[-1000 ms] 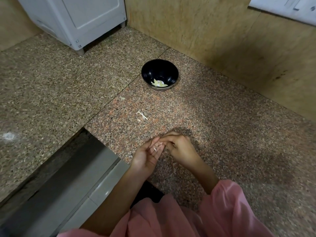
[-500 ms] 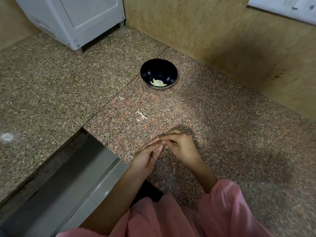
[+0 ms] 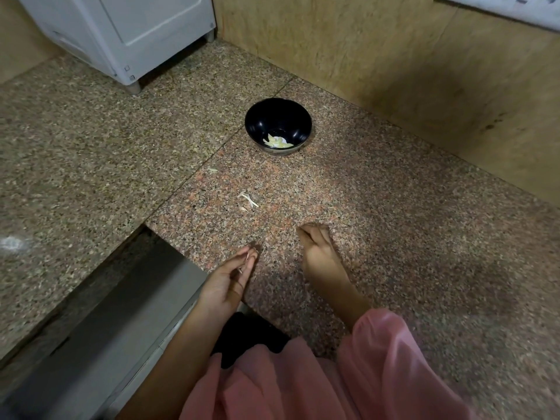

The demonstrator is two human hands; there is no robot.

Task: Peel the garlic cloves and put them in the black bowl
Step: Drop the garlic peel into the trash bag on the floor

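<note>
Near the front edge of the granite counter (image 3: pixel 394 207): left hand (image 3: pixel 225 283) lying palm-up, fingers nearly straight, cradling a thin scrap, skin or clove impossible to tell; right hand (image 3: pixel 318 253) curling fingers under, contents hidden. Sitting farther back, black bowl (image 3: pixel 298 116) holding peeled garlic (image 3: pixel 277 141), probably kept within easy reach. Loose skins (image 3: pixel 248 201) lying between.

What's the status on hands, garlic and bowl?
Left hand open, peel scrap on fingers. Right hand curled, contents hidden. Black bowl holds peeled cloves. Path clear.
</note>
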